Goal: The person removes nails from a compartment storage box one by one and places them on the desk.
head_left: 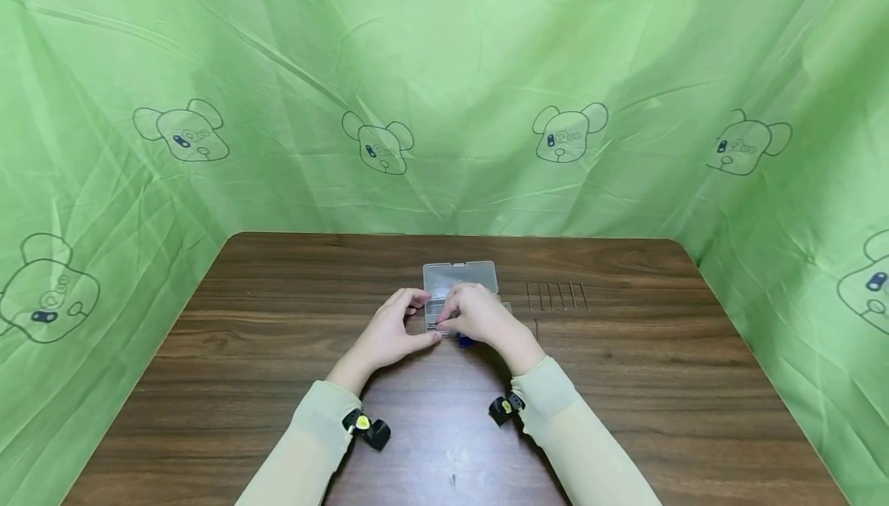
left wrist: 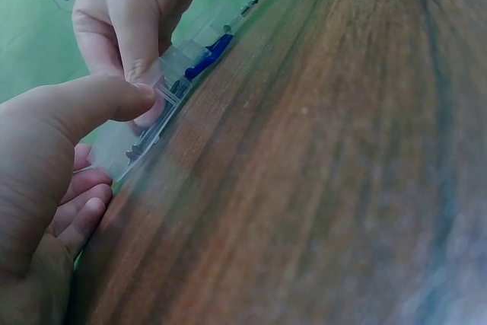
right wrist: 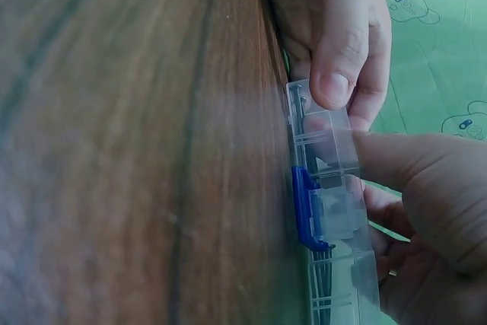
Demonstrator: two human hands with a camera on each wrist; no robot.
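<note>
Sitting mid-table, the clear box [head_left: 454,301] is lying well away from every table [head_left: 278,382] edge, with bare wood all around it and green cloth [head_left: 444,66] walling the back and both sides. You are pinching its near left corner with your left hand [head_left: 389,336], thumb on the front rim. Your right hand [head_left: 482,317] is gripping the box from the right, thumb pressing on top. The lid is standing open at the back. Thin metal pins are lying in the compartments; a blue clip [right wrist: 304,207] is sitting on the front wall. More pins [head_left: 556,295] are lying in a row right of the box.
</note>
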